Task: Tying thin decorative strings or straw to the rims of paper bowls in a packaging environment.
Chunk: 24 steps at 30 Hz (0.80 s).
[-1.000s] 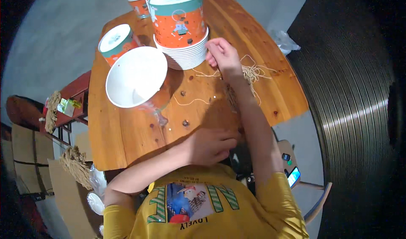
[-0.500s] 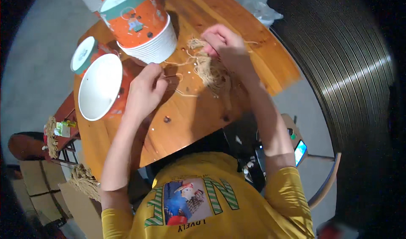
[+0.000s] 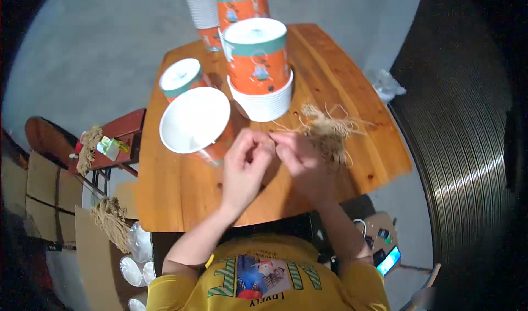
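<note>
Warm overhead light falls brightly on the table [image 3: 181,201] while the rim sinks into black vignette (fisheye bending straight edges there), with soft blur overall.

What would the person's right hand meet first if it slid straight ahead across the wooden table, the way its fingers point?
Probably the left hand, whose fingertips it already nearly touches; beyond lies the white-lined paper bucket.
</note>
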Available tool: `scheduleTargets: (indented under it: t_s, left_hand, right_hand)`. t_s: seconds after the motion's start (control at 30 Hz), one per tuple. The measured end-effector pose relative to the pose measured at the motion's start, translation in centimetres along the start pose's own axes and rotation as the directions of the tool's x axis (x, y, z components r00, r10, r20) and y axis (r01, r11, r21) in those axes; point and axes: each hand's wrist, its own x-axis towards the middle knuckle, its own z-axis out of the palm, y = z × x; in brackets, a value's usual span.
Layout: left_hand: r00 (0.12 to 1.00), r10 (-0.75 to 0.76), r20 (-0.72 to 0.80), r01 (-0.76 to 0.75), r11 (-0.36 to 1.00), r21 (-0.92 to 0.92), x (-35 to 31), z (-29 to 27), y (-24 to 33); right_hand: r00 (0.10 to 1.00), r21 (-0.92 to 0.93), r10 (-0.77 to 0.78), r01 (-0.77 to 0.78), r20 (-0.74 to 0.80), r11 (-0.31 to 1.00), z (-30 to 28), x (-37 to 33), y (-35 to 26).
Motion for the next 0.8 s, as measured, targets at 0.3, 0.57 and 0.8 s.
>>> scheduleTargets:
  t_s: [0.3,0.57,0.8]
  left_hand:
    - [0.983,0.046,-0.180,-0.063,0.994,-0.093,-2.0,-2.6,-0.6]
    - [0.954,-0.031,-0.300,-0.064,0.951,-0.303,-2.7,-3.8,-0.9]
    - [0.943,-0.311,-0.123,0.106,0.627,-0.771,-3.3,-4.5,-0.1]
  right_hand:
    - [0.999,0.181,0.033,-0.040,0.040,0.983,4.0,-0.1,-1.0]
    - [0.990,0.352,0.033,-0.081,0.138,0.933,6.2,0.2,-1.2]
    - [0.886,0.380,0.275,-0.416,0.373,0.826,6.0,0.6,-3.3]
